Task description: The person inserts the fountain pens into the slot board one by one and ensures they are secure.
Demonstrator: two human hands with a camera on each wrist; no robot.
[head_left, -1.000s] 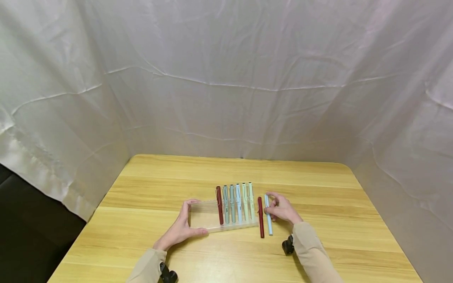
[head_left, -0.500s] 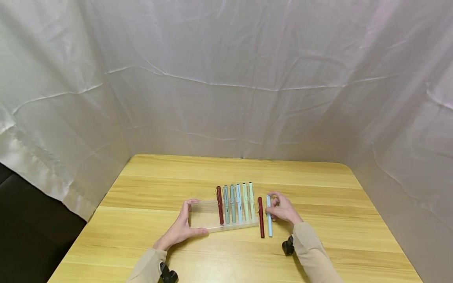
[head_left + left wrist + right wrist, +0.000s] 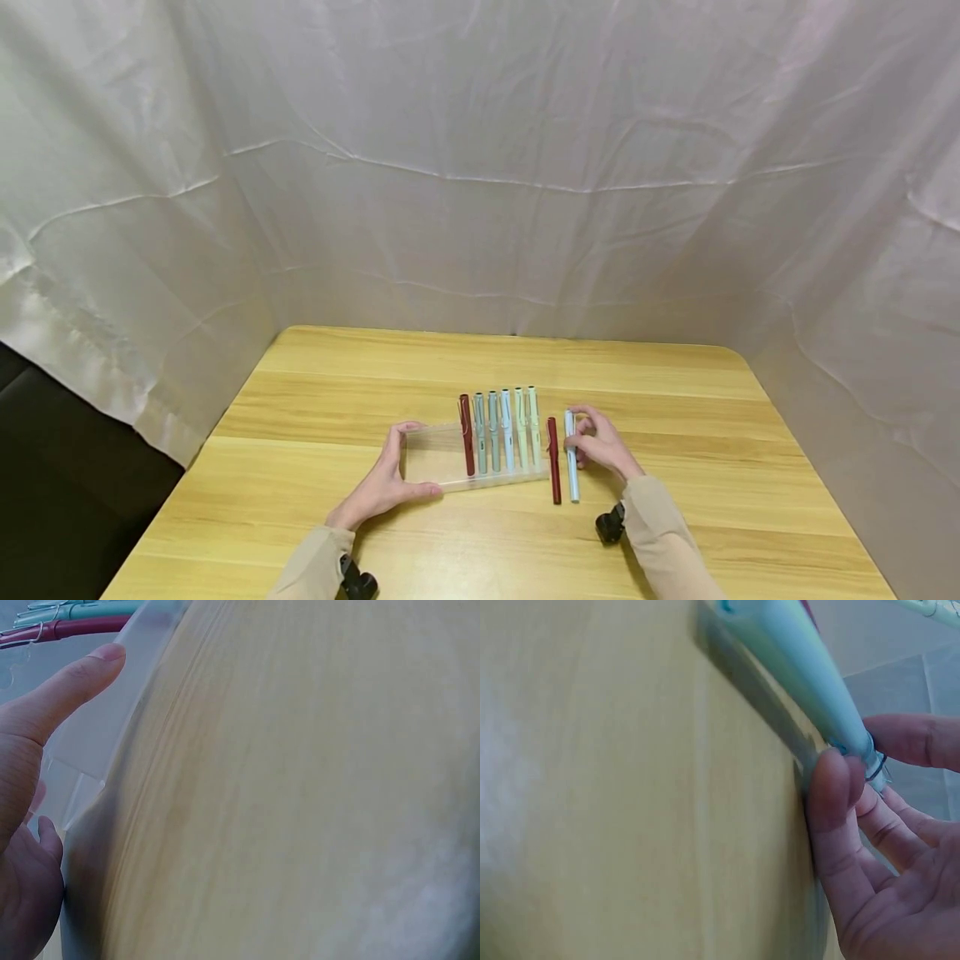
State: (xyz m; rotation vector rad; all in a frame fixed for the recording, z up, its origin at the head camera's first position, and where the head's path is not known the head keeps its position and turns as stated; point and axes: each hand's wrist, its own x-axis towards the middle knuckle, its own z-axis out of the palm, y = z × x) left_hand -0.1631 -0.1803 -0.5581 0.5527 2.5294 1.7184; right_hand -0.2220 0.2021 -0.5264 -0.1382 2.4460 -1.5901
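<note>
My left hand grips the left end of a clear plastic tray, its thumb along the near wall. Inside the tray's right part several capped pens stand in a row: a dark red pen, grey-green ones, a light blue one and pale green ones. Another dark red pen lies just right of the tray. Beside it, my right hand pinches a light blue pen near its upper end; a shadow falls on the wood beside this pen in the right wrist view.
Everything is on a wooden table with rounded far corners. Pale fabric curtains hang behind it and at both sides. A dark surface shows at the lower left. Each wrist carries a small black camera.
The light blue pen in my right hand has shifted slightly to the right and turned a little. My left hand and the tray have hardly moved.
</note>
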